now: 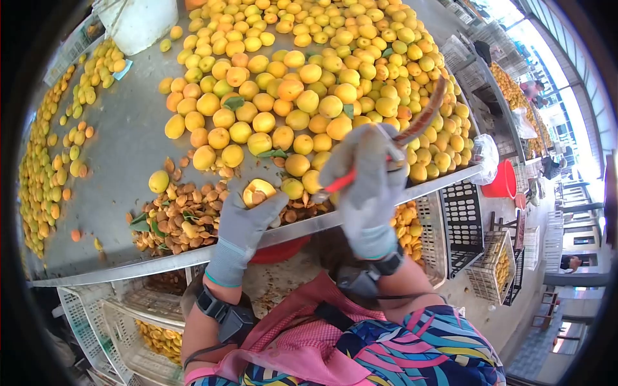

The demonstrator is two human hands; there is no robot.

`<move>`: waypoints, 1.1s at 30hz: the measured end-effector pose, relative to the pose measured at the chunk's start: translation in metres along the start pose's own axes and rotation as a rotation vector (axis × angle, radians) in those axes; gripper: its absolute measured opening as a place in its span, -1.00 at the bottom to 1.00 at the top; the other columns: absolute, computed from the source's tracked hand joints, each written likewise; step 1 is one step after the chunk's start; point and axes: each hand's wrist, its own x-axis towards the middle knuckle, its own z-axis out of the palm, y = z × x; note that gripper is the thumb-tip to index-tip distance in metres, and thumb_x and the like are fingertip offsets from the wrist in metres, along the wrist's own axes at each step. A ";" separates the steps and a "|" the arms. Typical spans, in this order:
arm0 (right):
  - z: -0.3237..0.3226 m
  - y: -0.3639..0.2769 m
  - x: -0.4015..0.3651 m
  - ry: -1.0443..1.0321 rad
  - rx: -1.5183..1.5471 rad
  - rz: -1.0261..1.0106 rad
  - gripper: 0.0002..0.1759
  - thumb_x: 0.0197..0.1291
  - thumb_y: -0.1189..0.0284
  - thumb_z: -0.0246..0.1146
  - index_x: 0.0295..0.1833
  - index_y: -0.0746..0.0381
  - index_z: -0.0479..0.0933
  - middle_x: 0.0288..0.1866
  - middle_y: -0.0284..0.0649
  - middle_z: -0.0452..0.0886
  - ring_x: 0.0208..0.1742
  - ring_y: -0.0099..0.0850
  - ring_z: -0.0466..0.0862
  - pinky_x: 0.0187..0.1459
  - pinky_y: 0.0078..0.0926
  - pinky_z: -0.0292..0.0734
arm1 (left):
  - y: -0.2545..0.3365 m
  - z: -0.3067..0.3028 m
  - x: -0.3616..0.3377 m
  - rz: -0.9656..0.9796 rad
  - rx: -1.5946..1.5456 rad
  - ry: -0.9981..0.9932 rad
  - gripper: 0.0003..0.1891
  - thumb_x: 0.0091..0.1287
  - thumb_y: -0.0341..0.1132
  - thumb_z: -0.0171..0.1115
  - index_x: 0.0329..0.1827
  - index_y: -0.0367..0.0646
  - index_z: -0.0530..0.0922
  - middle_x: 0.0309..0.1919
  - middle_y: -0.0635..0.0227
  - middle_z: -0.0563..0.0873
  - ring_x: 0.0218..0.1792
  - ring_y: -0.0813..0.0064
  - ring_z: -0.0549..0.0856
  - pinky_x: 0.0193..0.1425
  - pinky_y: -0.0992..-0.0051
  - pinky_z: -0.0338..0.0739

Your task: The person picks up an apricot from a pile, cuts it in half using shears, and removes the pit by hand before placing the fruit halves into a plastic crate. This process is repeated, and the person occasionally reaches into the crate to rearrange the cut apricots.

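Observation:
My gloved left hand [239,225] is closed around a cut-open apricot [262,186], its pale orange flesh facing up. In my gloved right hand [370,177] is a curved knife [425,117] with a red handle; its blade, stained brown, points up and away over the fruit. The two hands are apart, both above the front edge of the metal table [138,132]. Just left of my left hand lies a heap of brown apricot pits [187,215] with a few green leaves. Whole apricots [309,101] are piled beyond both hands.
More apricots [38,174] line the table's left side, and a white bucket [138,26] stands at the back. Below the edge are crates [116,321] with halved fruit and a black crate [462,215]. A red bucket [501,180] stands right. Other people work farther off.

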 end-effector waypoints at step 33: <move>0.032 0.060 0.008 -0.714 -0.106 0.239 -0.61 0.05 0.29 0.41 -0.13 0.35 0.55 -0.29 -0.34 0.64 -0.27 -0.60 0.59 -0.19 -0.58 0.52 | -0.023 -0.006 -0.002 0.159 0.304 -0.109 -0.61 0.06 -0.29 0.47 -0.07 -0.24 0.58 -0.28 0.36 0.74 -0.28 0.54 0.69 -0.17 0.49 0.56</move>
